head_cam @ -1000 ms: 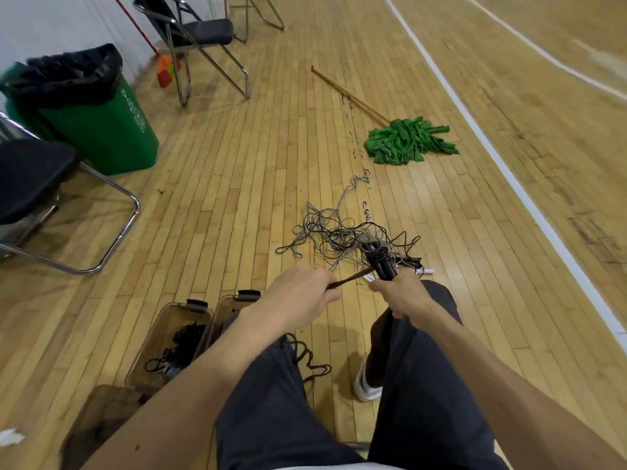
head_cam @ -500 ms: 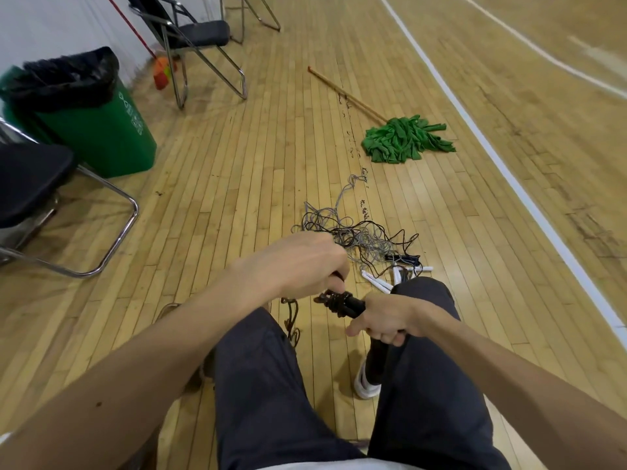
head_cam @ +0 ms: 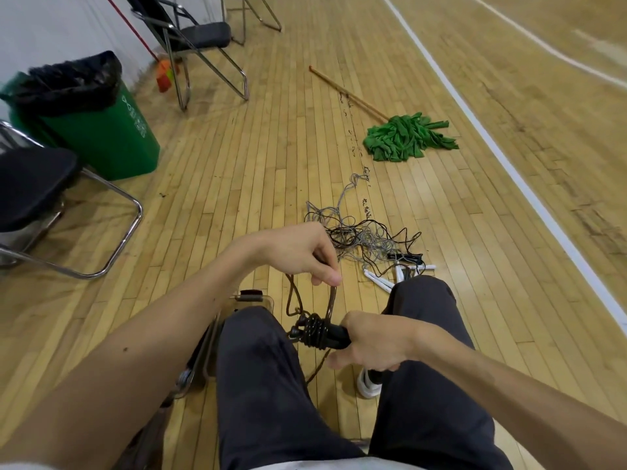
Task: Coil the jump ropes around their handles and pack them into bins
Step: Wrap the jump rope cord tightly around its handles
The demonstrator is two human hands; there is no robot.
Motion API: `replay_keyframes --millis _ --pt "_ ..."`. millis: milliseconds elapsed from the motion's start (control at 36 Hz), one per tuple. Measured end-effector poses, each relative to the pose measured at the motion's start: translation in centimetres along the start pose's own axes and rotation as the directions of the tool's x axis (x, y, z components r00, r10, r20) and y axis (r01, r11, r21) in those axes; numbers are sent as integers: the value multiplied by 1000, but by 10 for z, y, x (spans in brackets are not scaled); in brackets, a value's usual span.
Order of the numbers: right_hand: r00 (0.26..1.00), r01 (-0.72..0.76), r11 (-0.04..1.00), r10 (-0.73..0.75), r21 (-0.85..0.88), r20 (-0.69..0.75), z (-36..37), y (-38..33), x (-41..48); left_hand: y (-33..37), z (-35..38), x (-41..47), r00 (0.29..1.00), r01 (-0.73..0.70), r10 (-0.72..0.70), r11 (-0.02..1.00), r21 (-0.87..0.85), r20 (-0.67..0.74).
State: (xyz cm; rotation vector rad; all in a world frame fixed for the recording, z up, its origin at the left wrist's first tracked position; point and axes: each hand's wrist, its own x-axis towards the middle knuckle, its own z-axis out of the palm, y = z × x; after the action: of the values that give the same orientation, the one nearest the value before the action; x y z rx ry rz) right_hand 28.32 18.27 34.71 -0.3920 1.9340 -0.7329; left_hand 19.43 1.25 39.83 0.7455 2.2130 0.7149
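As the wrap goes on, the handles (head_cam: 336, 334) have dropped from out over the tangle (head_cam: 359, 235) a second ago to low between the person's knees, now lying sideways with tips to their left. Right hand (head_cam: 373, 340) is curled tight round the butt end of them. Left hand (head_cam: 295, 252) has lifted above, thumb and fingers pinching the brown rope (head_cam: 331, 296), which hangs to the handles as a slack loop. Several turns already sit round the handles near the tips and a tail trails below toward the floor, so the coil looks part done, more passes needed before binning. Bin (head_cam: 252, 300) is clear with a dark latch, just beside the left knee, mostly hidden by the leg; contents can't tell. Tangle of grey and black ropes lies unworked on the floor (head_cam: 237, 164) ahead of the knees, white handles (head_cam: 378, 279) at its near edge, so plenty left. Floor is wood strip, a gym court, white line (head_cam: 492, 147) running off on the right. Green mop (head_cam: 407, 137) lies beyond the tangle, green trash can (head_cam: 101, 134) with black liner at far left, folding chairs (head_cam: 200, 32) along the wall, orange broom (head_cam: 164, 74) leaning there.
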Motion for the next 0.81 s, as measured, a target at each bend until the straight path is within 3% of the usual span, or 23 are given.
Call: replay_keyframes --millis 194,361,528,806 --pt "992 116 993 -116 5 -48 9 -3 -7 -13 13 4 1000 5 -3 982 -187 11" --pt "968 247 958 -237 149 -82 10 -8 -15 -17 29 7 1000 22 -19 948 -318 13" --pt "928 363 816 -276 450 -248 -10 -11 -26 -29 38 5 984 -76 0 902 -425 -176" --pt "881 442 717 -234 539 -410 -29 1 -25 -24 56 3 945 -38 -154 826 -563 -289"
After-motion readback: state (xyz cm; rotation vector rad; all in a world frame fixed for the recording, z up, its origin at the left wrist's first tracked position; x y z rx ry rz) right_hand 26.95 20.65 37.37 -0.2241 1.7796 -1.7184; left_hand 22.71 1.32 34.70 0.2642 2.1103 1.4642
